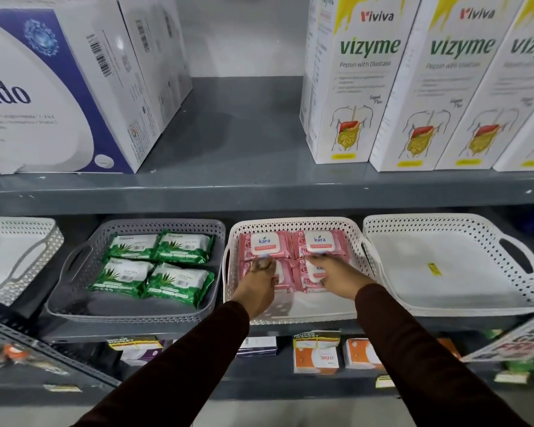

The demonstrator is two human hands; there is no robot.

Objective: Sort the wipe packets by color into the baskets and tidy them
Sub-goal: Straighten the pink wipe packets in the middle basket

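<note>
Landmark: cream basket (pixel 293 314) on the grey shelf (pixel 259 195). White basket (pixel 453 229) just right of it, grey basket (pixel 130 312) just left. Four green wipe packets (pixel 154 265) lie two-by-two in the grey one. Four pink wipe packets (pixel 293 260) lie two-by-two in the cream one. Left hand (pixel 258 285) presses flat on the front-left pink packet, right hand (pixel 336 274) on the front-right; fingers spread, gripping nothing.

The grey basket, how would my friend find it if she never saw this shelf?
Look at the middle shelf, under the tall white boxes. Four baskets stand in a row; the grey basket is second from the left. It alone is grey, and it holds four green packets, not pink ones.
</note>
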